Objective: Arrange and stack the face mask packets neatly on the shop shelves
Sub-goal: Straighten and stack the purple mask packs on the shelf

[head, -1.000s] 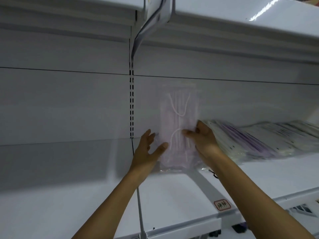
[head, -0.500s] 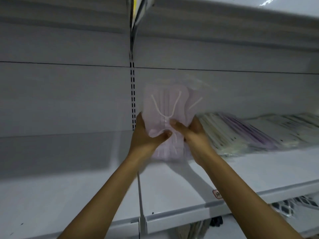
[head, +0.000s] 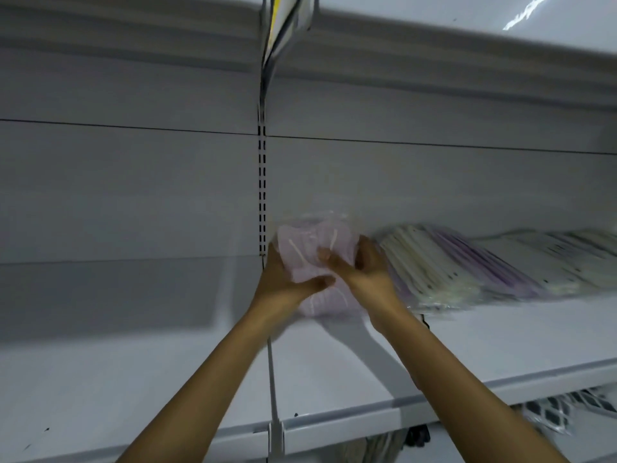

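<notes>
1 head-worn camera looks forward and slightly up at the white shelf [head: 334,369] bay — close in, both forearms reaching away from it.

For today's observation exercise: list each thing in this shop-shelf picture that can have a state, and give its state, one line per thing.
pink mask packet: gripped by both hands, bent, lower end on the shelf.
left hand: grips the packet's left side, thumb across its front.
right hand: grips the packet's right side.
row of packets: leaning in a slanted row, right of the held packet.
shelf: bears the packets.
</notes>
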Demonstrator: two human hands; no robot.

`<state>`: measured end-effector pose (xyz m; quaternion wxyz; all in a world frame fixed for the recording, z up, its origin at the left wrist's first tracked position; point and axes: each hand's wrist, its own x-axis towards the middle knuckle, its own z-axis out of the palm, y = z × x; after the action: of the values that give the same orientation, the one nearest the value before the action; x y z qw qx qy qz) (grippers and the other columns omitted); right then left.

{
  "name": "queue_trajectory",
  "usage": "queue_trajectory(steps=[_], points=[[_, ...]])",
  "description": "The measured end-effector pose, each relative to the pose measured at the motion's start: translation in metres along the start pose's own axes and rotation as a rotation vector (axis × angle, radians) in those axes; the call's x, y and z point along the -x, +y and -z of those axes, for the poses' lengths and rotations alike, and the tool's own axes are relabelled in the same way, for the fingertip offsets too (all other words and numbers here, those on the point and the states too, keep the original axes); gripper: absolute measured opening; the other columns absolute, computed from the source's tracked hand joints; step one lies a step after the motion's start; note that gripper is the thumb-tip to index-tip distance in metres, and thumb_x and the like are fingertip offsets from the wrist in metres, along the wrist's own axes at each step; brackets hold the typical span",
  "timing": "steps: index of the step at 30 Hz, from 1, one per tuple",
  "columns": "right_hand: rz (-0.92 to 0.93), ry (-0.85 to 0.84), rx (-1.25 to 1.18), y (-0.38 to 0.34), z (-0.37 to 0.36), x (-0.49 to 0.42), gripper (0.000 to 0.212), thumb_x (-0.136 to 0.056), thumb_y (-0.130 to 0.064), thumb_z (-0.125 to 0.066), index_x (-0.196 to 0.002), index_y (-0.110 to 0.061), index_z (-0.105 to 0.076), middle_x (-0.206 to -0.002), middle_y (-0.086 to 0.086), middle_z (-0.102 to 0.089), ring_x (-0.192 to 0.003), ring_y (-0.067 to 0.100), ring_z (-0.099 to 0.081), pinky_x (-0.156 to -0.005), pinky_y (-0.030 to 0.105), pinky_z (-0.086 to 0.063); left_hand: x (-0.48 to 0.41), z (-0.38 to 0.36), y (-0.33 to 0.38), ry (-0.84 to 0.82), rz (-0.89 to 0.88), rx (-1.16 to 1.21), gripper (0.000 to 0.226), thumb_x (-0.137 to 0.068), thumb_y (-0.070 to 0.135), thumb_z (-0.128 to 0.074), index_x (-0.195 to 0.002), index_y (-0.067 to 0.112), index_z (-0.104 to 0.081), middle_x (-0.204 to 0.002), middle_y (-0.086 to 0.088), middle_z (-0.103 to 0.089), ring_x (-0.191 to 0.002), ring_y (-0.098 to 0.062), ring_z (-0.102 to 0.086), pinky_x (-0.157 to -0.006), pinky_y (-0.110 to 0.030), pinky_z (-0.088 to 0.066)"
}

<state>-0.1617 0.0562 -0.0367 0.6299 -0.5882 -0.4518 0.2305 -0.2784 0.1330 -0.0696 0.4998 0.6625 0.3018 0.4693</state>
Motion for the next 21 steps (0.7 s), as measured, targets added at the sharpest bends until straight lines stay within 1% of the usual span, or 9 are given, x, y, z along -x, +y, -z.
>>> queue_trajectory(steps=[2, 4, 7, 10, 12, 14, 16, 18, 21], points=[[-0.04, 0.008, 0.056, 0.009, -0.004, 0.01, 0.022, -0.079, -0.025, -0.078, -0.093, -0.021, -0.062, -0.082, -0.015, -0.065, -0.078, 0.004, -0.064, -0.058, 0.005, -0.046, 0.011, -0.008, -0.012, -0.069, 0.048, -0.041, 0.066, -0.053, 0.032, -0.084, -0.112, 0.027, -0.056, -0.103, 0.014, -0.064, -0.104, -0.01, -0.063, -0.08, -0.019, -0.051], [-0.052, 0.062, 0.049, 0.01, -0.009, 0.017, 0.013, -0.081, -0.021, -0.076, -0.083, -0.017, -0.064, -0.074, -0.01, -0.066, -0.069, 0.003, -0.062, -0.056, 0.007, -0.048, 0.02, -0.011, -0.008, -0.026, 0.044, -0.055, 0.061, -0.06, 0.033, -0.084, -0.111, 0.032, -0.052, -0.099, 0.019, -0.06, -0.099, -0.004, -0.062, -0.077, -0.016, -0.049], [-0.181, 0.161, -0.478, 0.0, -0.006, 0.014, 0.019, -0.082, -0.02, -0.073, -0.097, -0.009, -0.068, -0.09, 0.004, -0.075, -0.084, 0.019, -0.071, -0.075, 0.028, -0.058, 0.022, 0.001, 0.012, 0.049, -0.005, -0.048, 0.068, -0.068, 0.018, -0.086, -0.121, 0.035, -0.046, -0.099, 0.016, -0.06, -0.089, 0.006, -0.061, -0.065, -0.006, -0.045], [-0.249, 0.071, -1.033, -0.007, -0.001, 0.019, 0.057, -0.078, -0.027, -0.069, -0.129, -0.006, -0.056, -0.123, 0.012, -0.066, -0.111, 0.024, -0.065, -0.094, 0.041, -0.053, 0.037, 0.015, 0.025, 0.11, -0.033, 0.118, 0.077, -0.057, 0.03, -0.087, -0.124, 0.033, -0.05, -0.109, 0.003, -0.062, -0.096, -0.01, -0.064, -0.074, -0.013, -0.053], [-0.301, 0.026, -1.184, -0.008, -0.006, 0.027, 0.056, -0.081, -0.027, -0.065, -0.132, -0.007, -0.054, -0.124, 0.012, -0.065, -0.11, 0.023, -0.065, -0.094, 0.041, -0.052, 0.054, 0.014, 0.026, 0.098, 0.004, 0.369, 0.079, -0.054, 0.032, -0.09, -0.125, 0.022, -0.055, -0.117, -0.005, -0.064, -0.105, -0.02, -0.065, -0.081, -0.023, -0.056], [-0.335, -0.023, -1.189, -0.005, -0.019, 0.039, 0.053, -0.086, -0.029, -0.061, -0.134, -0.008, -0.053, -0.125, 0.013, -0.064, -0.114, 0.025, -0.063, -0.1, 0.042, -0.049, 0.071, 0.002, 0.025, 0.078, 0.035, 0.396, 0.059, -0.061, 0.024, -0.089, -0.114, 0.015, -0.064, -0.105, -0.003, -0.073, -0.099, -0.019, -0.069, -0.079, -0.025, -0.057], [-0.38, -0.083, -1.164, 0.002, -0.03, 0.05, 0.053, -0.088, -0.031, -0.061, -0.135, -0.008, -0.052, -0.127, 0.014, -0.063, -0.118, 0.027, -0.06, -0.105, 0.043, -0.045, 0.082, -0.002, 0.025, 0.22, 0.083, 0.355, 0.03, -0.071, 0.015, -0.082, -0.098, 0.019, -0.069, -0.091, 0.002, -0.076, -0.09, -0.018, -0.071, -0.077, -0.029, -0.058], [-0.409, -0.155, -1.1, 0.005, -0.032, 0.057, 0.052, -0.087, -0.028, -0.062, -0.134, -0.008, -0.054, -0.127, 0.015, -0.063, -0.12, 0.028, -0.059, -0.106, 0.044, -0.043, 0.089, 0.011, 0.021, 0.35, 0.108, 0.273, 0.023, -0.077, 0.015, -0.077, -0.098, 0.019, -0.07, -0.092, 0.001, -0.076, -0.089, -0.019, -0.072, -0.078, -0.033, -0.058], [-0.371, -0.157, -0.913, 0.013, -0.019, 0.049, 0.046, -0.083, -0.017, -0.066, -0.128, -0.008, -0.059, -0.12, 0.01, -0.067, -0.114, 0.027, -0.061, -0.098, 0.039, -0.05, 0.112, 0.048, 0.027, 0.434, 0.054, 0.087, 0.016, -0.081, 0.017, -0.074, -0.094, 0.024, -0.068, -0.088, 0.006, -0.074, -0.08, -0.007, -0.071, -0.069, -0.019, -0.055]])
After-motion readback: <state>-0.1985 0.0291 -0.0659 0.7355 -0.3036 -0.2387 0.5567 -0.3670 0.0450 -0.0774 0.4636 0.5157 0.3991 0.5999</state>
